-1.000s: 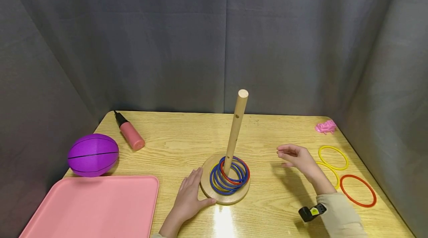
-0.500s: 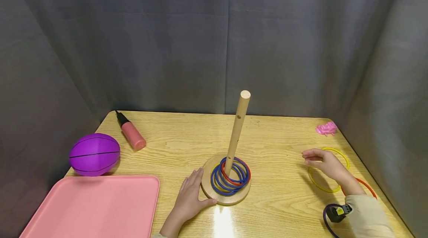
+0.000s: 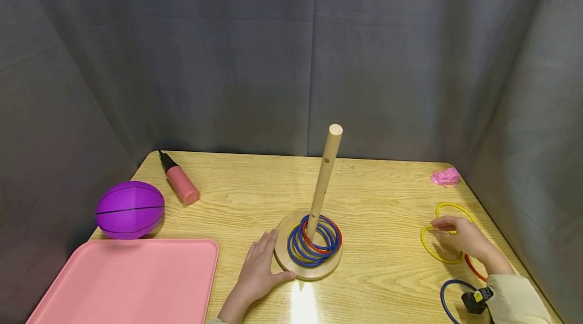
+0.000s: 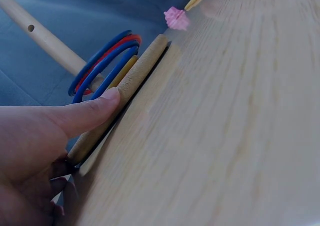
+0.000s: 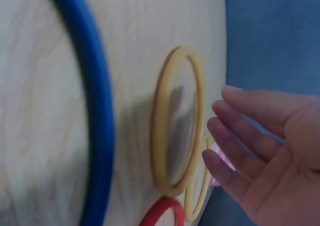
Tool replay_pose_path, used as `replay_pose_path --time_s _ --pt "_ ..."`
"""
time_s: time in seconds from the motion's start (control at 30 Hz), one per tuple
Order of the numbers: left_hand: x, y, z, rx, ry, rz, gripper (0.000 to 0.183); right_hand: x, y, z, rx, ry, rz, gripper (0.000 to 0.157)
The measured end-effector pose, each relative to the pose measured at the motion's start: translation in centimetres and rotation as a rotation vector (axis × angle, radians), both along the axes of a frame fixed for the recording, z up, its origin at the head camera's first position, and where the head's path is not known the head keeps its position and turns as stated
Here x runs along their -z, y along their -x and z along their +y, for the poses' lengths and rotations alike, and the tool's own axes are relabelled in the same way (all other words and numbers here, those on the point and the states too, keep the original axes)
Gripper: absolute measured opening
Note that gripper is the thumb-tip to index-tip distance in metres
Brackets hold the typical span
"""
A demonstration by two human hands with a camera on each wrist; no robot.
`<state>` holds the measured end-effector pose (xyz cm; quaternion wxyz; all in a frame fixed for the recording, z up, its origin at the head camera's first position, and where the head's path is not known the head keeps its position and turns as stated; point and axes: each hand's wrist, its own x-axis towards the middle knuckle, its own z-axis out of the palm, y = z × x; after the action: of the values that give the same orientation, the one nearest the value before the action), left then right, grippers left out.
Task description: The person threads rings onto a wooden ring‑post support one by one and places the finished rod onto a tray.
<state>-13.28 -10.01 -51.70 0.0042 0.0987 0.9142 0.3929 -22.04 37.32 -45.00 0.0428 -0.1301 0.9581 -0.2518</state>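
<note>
My left hand [image 3: 257,267] rests against the left front edge of the wooden ring-toss base [image 3: 313,272]. Its thumb touches the rim and its fingers lie fairly straight along the side. From this base rises a slightly leaning wooden peg [image 3: 325,177], with several blue, red and yellow rings [image 3: 306,262] lying round its foot. On the right, my right hand [image 3: 465,237] hovers above a yellow ring [image 3: 428,249], holding nothing. In the right wrist view its loosely bent fingers are apart from that yellow ring [image 5: 160,131].
A second yellow ring [image 3: 451,204], a partly hidden red ring [image 3: 474,269] and a blue ring [image 3: 444,297] lie around my right hand. A pink toy [image 3: 446,177] sits behind. At left are a purple ball [image 3: 130,210], a hand pump [image 3: 182,185] and a pink tray [image 3: 136,283].
My right hand has moved right and then lower, from beside the peg to over the yellow rings. The blue ring near that wrist has come into sight. My left hand stays put.
</note>
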Motion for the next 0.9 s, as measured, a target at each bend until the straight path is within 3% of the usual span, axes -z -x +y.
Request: replay_pose_path --time_s 0.2,0.6,0.8,0.9 --pt "0.2 0.0 0.0 -0.002 0.010 -0.003 0.106 0.8 0.1 0.7 -0.032 -0.061 -0.023 0.029" --pt "0.2 0.0 0.0 -0.003 0.003 0.004 0.106 1.2 0.0 1.1 -0.018 -0.023 -0.042 0.023" --pt "0.2 0.1 -0.1 -0.007 0.001 -0.011 0.106 1.1 0.3 1.1 0.066 -0.080 0.036 0.028" --pt "0.2 0.1 -0.1 -0.003 0.004 -0.005 0.106 1.1 0.3 1.2 0.065 -0.101 0.052 0.029"
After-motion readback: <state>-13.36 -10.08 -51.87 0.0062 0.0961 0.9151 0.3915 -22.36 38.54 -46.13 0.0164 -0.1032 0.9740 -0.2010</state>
